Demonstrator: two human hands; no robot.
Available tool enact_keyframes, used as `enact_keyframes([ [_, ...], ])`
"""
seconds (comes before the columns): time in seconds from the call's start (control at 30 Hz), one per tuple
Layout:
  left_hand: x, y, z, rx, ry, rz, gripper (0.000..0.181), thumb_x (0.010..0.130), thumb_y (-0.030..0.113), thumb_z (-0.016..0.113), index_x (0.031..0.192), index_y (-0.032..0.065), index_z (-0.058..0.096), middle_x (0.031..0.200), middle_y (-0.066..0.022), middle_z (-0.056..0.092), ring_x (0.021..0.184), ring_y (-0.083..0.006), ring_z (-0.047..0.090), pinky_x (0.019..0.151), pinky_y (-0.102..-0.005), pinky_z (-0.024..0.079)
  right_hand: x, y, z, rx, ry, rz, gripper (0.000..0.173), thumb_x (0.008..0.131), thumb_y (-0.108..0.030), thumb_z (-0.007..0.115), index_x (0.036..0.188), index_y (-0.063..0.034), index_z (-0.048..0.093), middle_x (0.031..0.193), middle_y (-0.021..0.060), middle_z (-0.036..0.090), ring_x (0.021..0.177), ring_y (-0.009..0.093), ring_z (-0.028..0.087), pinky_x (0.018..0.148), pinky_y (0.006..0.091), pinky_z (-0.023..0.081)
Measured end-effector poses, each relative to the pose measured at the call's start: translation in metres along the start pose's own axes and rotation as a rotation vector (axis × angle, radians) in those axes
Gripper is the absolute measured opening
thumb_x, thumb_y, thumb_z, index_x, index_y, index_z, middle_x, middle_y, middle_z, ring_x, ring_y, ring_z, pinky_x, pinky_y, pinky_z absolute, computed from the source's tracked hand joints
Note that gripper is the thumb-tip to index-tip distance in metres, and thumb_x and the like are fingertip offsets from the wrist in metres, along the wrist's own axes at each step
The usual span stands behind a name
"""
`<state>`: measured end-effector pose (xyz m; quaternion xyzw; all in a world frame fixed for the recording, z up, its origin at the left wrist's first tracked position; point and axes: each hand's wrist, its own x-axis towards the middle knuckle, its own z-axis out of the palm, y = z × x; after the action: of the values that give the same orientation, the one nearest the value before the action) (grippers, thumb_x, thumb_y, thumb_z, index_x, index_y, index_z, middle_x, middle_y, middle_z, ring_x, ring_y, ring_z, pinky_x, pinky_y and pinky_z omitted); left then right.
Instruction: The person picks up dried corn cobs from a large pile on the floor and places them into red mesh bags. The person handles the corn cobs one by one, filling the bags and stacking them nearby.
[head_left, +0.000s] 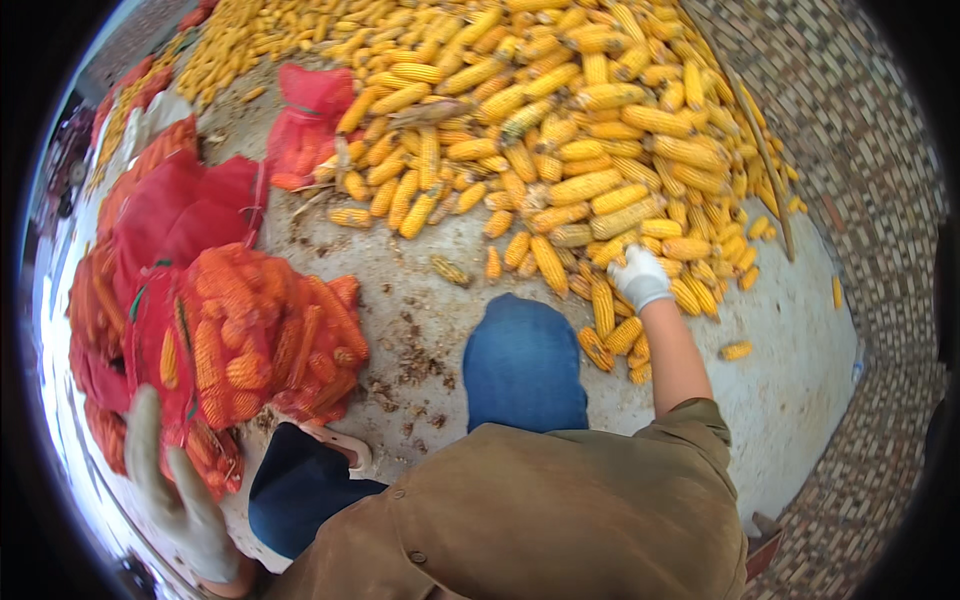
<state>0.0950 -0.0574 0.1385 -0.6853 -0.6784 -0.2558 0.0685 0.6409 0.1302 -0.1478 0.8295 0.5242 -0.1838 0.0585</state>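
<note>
A large heap of husked corn cobs (585, 150) spreads over the concrete floor ahead of me. My right hand (642, 276), in a white glove, reaches to the heap's near edge, its curled fingers on a yellow corn cob (615, 250). How firmly they hold it cannot be told. My left hand (176, 495), gloved too, is raised at the lower left with its fingers apart and nothing in them. Just beyond it stand red mesh sacks of corn (247, 337), with green ties.
A smaller red mesh sack (309, 124) leans by the heap's left side. A long wooden pole (750, 120) lies along the right side, beside brick paving (847, 150). Loose cobs (736, 350) and dry debris (420, 360) lie on the concrete near my knees.
</note>
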Motion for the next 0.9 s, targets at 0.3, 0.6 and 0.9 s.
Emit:
enact_keyframes([
  [0.3,-0.029,0.040,0.137,-0.315,-0.377,-0.111,0.030,0.093,0.000,0.060,0.122,-0.0049,0.069,0.122,-0.0219,0.069,0.115,-0.0324,0.066,0.104,-0.0380,0.049,-0.042,0.080,0.279,-0.482,0.139,-0.097,0.050,0.093,-0.028,0.063,0.136,-0.0051,0.054,0.120,0.0141,0.063,0.108,0.029,0.063,0.089,0.0415,0.049],
  [0.6,-0.024,0.042,0.170,-0.543,-0.416,-0.389,0.026,0.098,0.009,0.063,0.118,-0.0056,0.071,0.117,-0.0179,0.072,0.113,-0.0251,0.067,0.102,-0.0347,0.050,-0.029,0.025,0.155,0.146,-0.324,0.004,0.058,0.089,-0.037,0.075,0.132,-0.0020,0.058,0.124,0.0165,0.068,0.114,0.028,0.067,0.100,0.0422,0.052],
  [0.9,0.083,0.138,0.289,-1.261,-1.010,-0.371,0.070,0.105,0.052,0.048,0.159,0.0112,0.032,0.150,-0.0134,0.049,0.136,-0.0253,0.050,0.109,-0.0430,0.044,0.007,-0.123,0.021,1.502,-0.448,-0.685,0.062,0.104,-0.058,0.045,0.114,-0.0004,0.066,0.102,0.0102,0.071,0.095,0.020,0.067,0.087,0.0331,0.053],
])
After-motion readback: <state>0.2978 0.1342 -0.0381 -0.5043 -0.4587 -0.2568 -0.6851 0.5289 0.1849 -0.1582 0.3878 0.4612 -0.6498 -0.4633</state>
